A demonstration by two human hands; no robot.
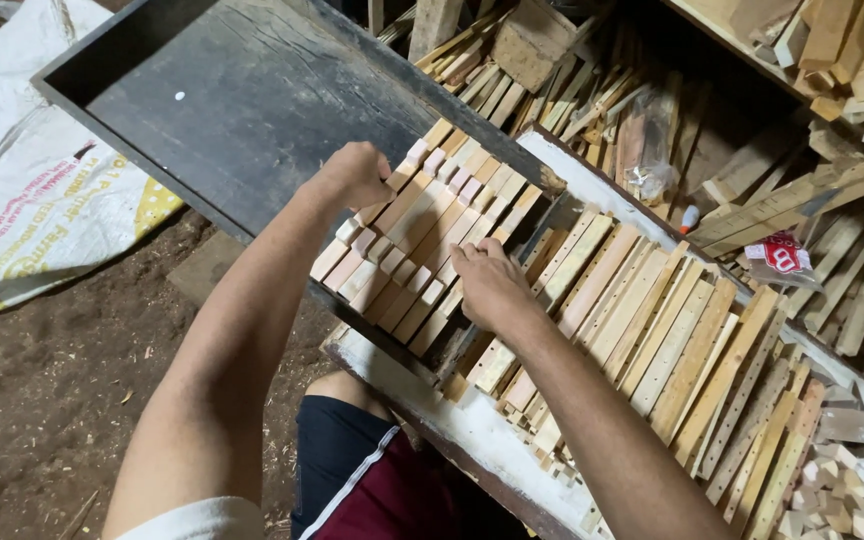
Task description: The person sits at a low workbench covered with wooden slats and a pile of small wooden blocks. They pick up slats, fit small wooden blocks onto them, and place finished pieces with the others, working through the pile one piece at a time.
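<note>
The left hand (pixel 357 175) rested at the far left edge of the blocks (pixel 422 240), a tight pack of short wooden pieces that lay in rows in the near corner of a dark tray (pixel 242 100). Its fingers were clenched, and they seemed to pinch one block at the top row, though the grip itself was hidden. The right hand (pixel 492 280) lay flat on the right edge of the same pack, its fingers released and pressing on the blocks without grasping any.

The blocks looked light, stiff and dry, with rough sawn faces, so I judged they would not slip easily. They would be hard to break, but the pack could scatter if one side was pushed alone. A single block would best be taken by its two long sides; the whole pack by pressing from both ends.

Beside the tray, longer slats (pixel 652 330) lay side by side on the desk (pixel 472 430).
</note>
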